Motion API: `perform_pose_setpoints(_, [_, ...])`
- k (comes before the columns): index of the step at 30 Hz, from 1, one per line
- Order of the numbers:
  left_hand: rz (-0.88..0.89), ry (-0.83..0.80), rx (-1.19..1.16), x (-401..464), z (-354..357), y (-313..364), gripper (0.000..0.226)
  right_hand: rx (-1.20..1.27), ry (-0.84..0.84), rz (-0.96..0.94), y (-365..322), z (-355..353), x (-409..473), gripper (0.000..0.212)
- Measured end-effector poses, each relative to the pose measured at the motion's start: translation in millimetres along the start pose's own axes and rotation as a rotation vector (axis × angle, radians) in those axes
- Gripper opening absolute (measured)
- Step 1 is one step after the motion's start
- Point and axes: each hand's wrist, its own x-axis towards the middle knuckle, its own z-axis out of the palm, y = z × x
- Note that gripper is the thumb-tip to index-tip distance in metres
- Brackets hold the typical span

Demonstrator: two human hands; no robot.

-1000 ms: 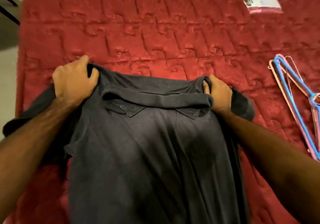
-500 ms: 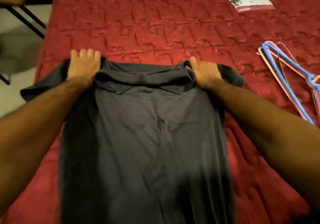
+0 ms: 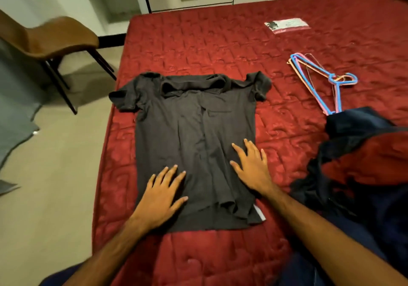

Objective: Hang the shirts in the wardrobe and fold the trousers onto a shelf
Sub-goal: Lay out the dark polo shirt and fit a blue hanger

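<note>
**Smoothing the shirt before the hanger**

We are pressing our left hand (image 3: 162,194) and right hand (image 3: 251,167), fingers spread flat and gripping nothing, on the hem end of the dark grey short-sleeved collared shirt (image 3: 194,131). It is lying on the red quilted mattress (image 3: 198,49), long axis running away towards its collar, slightly creased. The coloured plastic hangers (image 3: 321,80) are lying off to the right, nearer our right hand.

Dark grey shirt (image 3: 194,135), red quilted mattress (image 3: 220,49)
</note>
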Motion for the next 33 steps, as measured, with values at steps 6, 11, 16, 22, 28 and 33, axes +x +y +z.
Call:
perform_pose_setpoints(6, [0.175,-0.017,0.157,-57,-20,5,0.058,-0.171,-0.046,-0.16,-19,-29,-72,0.06])
perform_pose_setpoints(11, [0.177,-0.021,0.249,-68,-27,0,0.051,-0.313,-0.116,-0.334,-45,-32,-112,0.065])
perform_pose_setpoints(16, [0.057,0.022,0.249,-76,-25,-8,0.052,-0.383,-0.105,-0.257,-55,-36,-124,0.044])
perform_pose_setpoints(22, [-0.024,0.031,0.317,-89,-55,-49,0.053,-0.613,-0.15,-0.26,-29,-71,-110,0.032])
perform_pose_setpoints(28, [-0.126,-0.182,0.311,-125,-34,-80,0.043,-0.769,-0.439,-0.159,4,-104,-107,0.041])
perform_pose_setpoints(33, [-0.258,-0.039,0.168,-117,-32,-73,0.038,-0.59,-0.237,-0.28,-13,-91,-112,0.054])
